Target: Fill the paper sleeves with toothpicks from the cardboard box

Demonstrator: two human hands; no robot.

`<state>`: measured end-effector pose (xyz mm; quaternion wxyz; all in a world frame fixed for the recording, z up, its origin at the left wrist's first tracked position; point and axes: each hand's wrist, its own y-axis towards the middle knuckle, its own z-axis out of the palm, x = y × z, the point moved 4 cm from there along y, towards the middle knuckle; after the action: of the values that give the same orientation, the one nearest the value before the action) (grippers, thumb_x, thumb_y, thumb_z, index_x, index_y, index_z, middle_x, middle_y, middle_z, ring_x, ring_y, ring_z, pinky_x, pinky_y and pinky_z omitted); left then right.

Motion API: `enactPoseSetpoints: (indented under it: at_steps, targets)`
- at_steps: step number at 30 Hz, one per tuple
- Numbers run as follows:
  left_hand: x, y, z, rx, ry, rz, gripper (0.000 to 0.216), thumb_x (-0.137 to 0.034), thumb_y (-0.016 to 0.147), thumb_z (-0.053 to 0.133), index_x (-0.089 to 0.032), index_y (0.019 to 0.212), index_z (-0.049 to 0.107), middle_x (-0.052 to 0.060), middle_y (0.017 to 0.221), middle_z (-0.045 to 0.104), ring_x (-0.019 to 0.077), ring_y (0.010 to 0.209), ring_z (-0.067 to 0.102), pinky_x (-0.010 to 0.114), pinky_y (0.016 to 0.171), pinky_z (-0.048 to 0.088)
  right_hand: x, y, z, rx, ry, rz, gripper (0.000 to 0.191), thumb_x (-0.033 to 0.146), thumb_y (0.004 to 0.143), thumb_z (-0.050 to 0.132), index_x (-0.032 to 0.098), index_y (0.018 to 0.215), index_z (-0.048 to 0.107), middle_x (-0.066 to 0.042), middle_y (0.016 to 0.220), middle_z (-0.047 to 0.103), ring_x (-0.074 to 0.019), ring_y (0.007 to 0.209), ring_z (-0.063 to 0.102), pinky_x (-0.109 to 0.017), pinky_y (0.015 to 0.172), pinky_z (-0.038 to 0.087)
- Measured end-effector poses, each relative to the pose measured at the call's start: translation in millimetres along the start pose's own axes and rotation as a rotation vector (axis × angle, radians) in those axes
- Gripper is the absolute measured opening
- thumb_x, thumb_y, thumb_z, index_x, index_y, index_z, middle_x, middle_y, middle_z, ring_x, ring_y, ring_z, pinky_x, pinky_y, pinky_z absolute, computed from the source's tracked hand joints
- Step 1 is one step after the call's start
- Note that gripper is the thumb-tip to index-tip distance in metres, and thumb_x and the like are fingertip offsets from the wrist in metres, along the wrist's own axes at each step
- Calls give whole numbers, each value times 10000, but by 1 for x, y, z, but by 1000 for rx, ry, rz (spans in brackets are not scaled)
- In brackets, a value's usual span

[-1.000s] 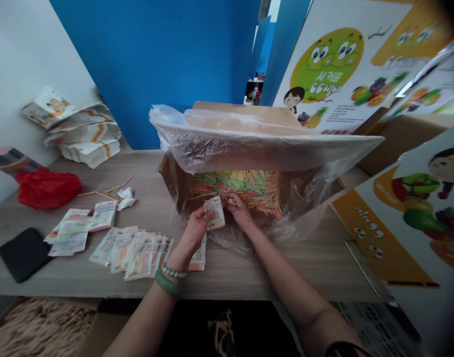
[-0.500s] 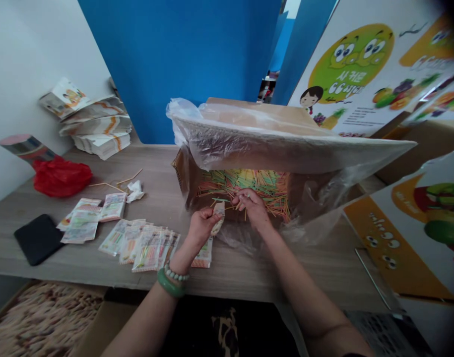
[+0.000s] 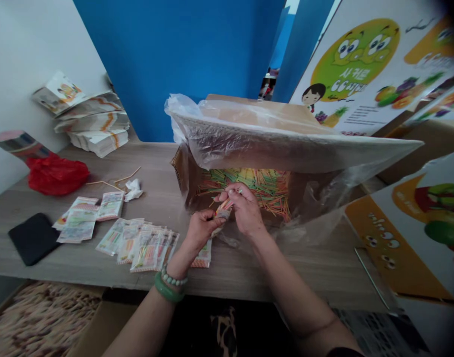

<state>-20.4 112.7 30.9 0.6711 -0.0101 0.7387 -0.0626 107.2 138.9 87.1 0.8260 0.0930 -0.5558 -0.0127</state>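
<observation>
My left hand (image 3: 201, 227) pinches a small printed packet (image 3: 222, 214) between thumb and fingers, in front of the carton. My right hand (image 3: 246, 212) is closed on a few thin coloured sticks (image 3: 227, 202), which sit at the packet's upper end. Whether their tips are inside the packet I cannot tell. Just beyond both hands, many loose green, yellow and orange sticks (image 3: 260, 186) lie in a plastic-lined cardboard box (image 3: 179, 173) tipped towards me. Left of my left wrist, several clear-fronted packets with coloured sticks inside (image 3: 147, 252) overlap on the table.
Further left are more printed packets (image 3: 78, 224), a black flat pad (image 3: 33, 239), crumpled tissue (image 3: 133, 190) and a red plastic bag (image 3: 57, 176). Stacked folded cartons (image 3: 96, 126) stand by the wall. Clear plastic liner (image 3: 316, 208) spreads over the table's right side, near printed fruit boxes (image 3: 405, 238).
My right hand has come left and slightly nearer, from over the loose sticks to the packet, bringing sticks with it. My left hand keeps its hold on the packet. The view has shifted slightly.
</observation>
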Motion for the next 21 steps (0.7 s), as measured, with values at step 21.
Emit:
enactPoseSetpoints:
  at_steps: [21]
  targets:
    - [7, 3, -3, -42, -15, 27, 416, -434, 660, 719, -190, 504, 421, -58, 564, 327, 98, 581, 291, 266, 559, 230, -6, -6, -5, -47, -140, 22, 115, 344, 856, 579, 230, 843, 577, 20, 721, 693, -178, 755, 690, -347, 781, 520]
